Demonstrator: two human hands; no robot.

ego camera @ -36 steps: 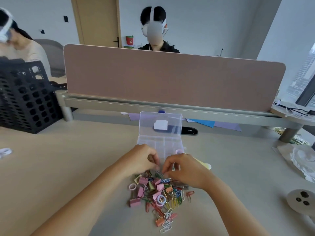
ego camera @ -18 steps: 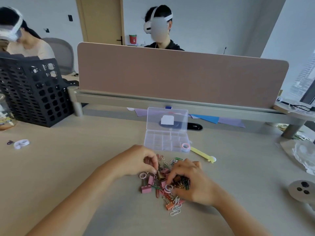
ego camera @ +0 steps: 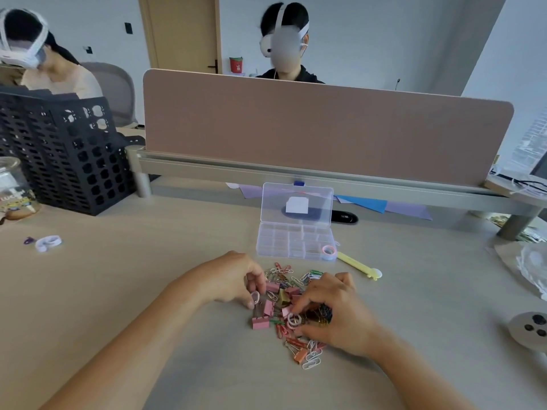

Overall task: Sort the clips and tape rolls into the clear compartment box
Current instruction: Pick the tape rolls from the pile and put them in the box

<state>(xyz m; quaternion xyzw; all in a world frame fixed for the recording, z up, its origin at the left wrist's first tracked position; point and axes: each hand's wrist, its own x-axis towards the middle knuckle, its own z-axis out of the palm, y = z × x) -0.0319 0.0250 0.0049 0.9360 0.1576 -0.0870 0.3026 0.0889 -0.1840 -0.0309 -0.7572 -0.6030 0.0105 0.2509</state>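
Observation:
A pile of coloured paper clips and pink binder clips (ego camera: 273,294) lies on the desk in front of me. My left hand (ego camera: 233,279) rests on the pile's left edge, with thumb and fingers pinched on a small pale tape roll (ego camera: 255,297). My right hand (ego camera: 340,313) is curled over a clump of dark and gold clips (ego camera: 321,315) on the pile's right side; another small tape roll (ego camera: 294,320) lies by its thumb. Behind the pile stands the clear compartment box (ego camera: 291,241), lid up, with a pink tape roll (ego camera: 328,251) in its near right corner.
A yellow strip-shaped item (ego camera: 359,265) lies right of the box. At far left are a white tape roll (ego camera: 48,242), a glass jar (ego camera: 14,187) and a black mesh basket (ego camera: 65,149). A pink partition (ego camera: 325,128) closes the back; crumpled white plastic (ego camera: 532,267) and a grey disc (ego camera: 529,328) sit right.
Both hands drew back from the box's front edge onto the pile. My right hand moved nearer and closed over the dark clips. The view shifted, showing more of the desk's left side.

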